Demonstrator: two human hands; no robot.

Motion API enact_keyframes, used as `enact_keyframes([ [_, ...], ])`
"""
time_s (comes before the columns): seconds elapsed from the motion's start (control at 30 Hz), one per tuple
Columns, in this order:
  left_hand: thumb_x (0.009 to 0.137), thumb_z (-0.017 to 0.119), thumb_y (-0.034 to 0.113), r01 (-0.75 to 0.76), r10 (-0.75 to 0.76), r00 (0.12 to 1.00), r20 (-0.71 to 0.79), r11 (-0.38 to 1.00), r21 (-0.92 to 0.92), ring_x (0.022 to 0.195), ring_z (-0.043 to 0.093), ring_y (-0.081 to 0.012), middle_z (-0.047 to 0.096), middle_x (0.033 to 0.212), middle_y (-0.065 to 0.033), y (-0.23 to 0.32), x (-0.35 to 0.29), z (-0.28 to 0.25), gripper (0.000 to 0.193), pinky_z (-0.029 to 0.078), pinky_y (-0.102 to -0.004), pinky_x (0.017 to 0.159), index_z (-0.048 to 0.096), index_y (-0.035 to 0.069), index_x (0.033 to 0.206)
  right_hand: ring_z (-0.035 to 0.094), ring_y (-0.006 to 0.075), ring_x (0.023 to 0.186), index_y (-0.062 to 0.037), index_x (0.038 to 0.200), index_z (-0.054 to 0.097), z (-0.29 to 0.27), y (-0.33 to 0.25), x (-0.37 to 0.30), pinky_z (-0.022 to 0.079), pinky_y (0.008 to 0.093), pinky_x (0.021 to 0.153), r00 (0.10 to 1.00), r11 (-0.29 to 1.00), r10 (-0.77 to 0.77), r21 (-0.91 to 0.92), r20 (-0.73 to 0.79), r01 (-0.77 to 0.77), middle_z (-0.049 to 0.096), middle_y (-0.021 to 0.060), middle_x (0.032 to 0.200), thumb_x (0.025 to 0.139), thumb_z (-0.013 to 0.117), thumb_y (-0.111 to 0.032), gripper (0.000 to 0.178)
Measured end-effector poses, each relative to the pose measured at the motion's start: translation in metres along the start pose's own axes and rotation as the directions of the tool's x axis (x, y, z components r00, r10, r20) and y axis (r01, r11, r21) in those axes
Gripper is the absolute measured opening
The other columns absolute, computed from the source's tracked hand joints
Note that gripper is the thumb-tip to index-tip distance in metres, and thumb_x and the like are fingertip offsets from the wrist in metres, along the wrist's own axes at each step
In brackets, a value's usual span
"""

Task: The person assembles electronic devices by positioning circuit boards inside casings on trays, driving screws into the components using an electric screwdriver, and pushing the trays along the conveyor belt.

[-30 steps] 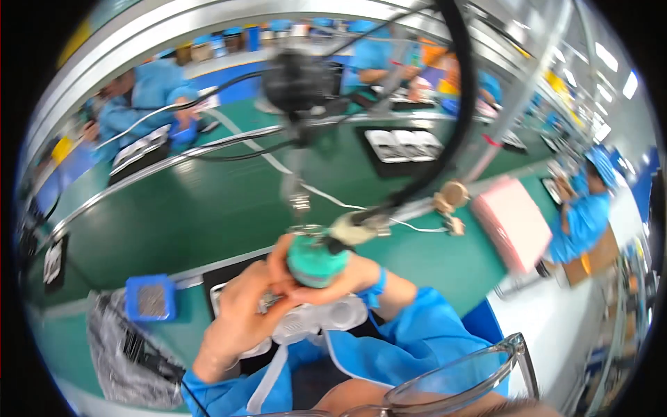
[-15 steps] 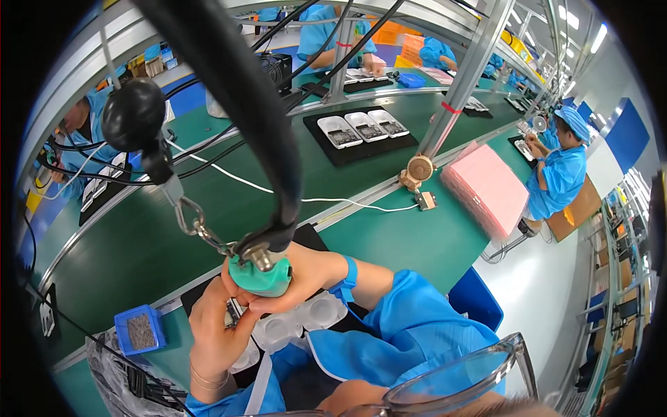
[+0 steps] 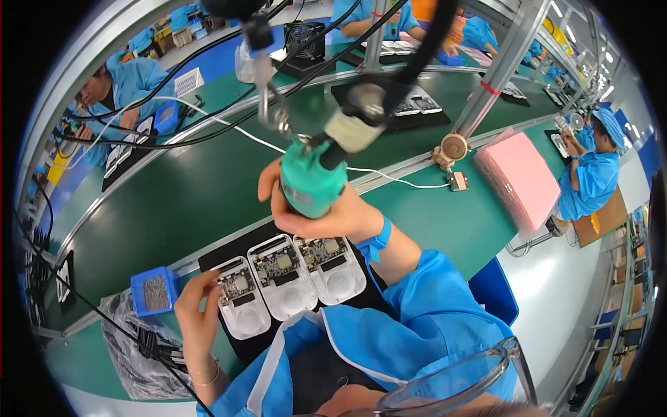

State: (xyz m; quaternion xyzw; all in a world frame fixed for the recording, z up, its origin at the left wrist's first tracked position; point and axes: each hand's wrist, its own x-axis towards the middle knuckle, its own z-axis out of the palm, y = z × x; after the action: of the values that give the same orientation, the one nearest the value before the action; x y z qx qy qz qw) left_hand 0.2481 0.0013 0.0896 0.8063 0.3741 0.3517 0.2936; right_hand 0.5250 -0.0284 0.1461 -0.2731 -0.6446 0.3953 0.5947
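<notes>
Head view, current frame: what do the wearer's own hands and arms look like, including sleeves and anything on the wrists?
Both the left hand and right hand look ungloved. The left wrist wears a thin bracelet; the right has a flat blue wristband. The blue sleeves are loose and creased. I see no markings on them.

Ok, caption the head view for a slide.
Right hand grips a green tool near three open white cases; left hand at the leftmost case.

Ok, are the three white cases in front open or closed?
Open: the white cases show bare circuit boards inside, with no cover over them.
</notes>
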Motion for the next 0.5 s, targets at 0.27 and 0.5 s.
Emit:
enact_keyframes([
  [0.27, 0.085, 0.056, 0.004, 0.498, -0.471, 0.855, -0.217, 0.862, 0.092, 0.066, 0.057, -0.0136, 0.059, 0.080, -0.0095, -0.052, -0.105, -0.018, 0.019, 0.045, -0.0246, 0.056, 0.057, -0.002, 0.103, 0.044, 0.0066, 0.049, 0.0031, 0.105, 0.042, 0.004, 0.011, 0.008, 0.032, 0.0194, 0.043, 0.985, 0.995, -0.032, 0.083, -0.169, 0.047, 0.053, 0.0041, 0.066, 0.075, 0.059, 0.003, 0.035],
  [0.5, 0.081, 0.062, 0.004, 0.476, -0.428, 0.878, -0.215, 0.832, 0.284, 0.065, 0.057, -0.0169, 0.059, 0.088, -0.0117, -0.027, -0.136, 0.013, 0.026, 0.043, -0.0248, 0.052, 0.057, 0.000, 0.106, 0.044, 0.0084, 0.047, 0.0012, 0.107, 0.041, 0.002, 0.006, 0.003, 0.034, 0.0199, 0.042, 0.965, 0.989, -0.147, -0.028, -0.216, 0.144, 0.054, 0.0082, 0.066, 0.074, 0.061, 0.000, 0.039],
])
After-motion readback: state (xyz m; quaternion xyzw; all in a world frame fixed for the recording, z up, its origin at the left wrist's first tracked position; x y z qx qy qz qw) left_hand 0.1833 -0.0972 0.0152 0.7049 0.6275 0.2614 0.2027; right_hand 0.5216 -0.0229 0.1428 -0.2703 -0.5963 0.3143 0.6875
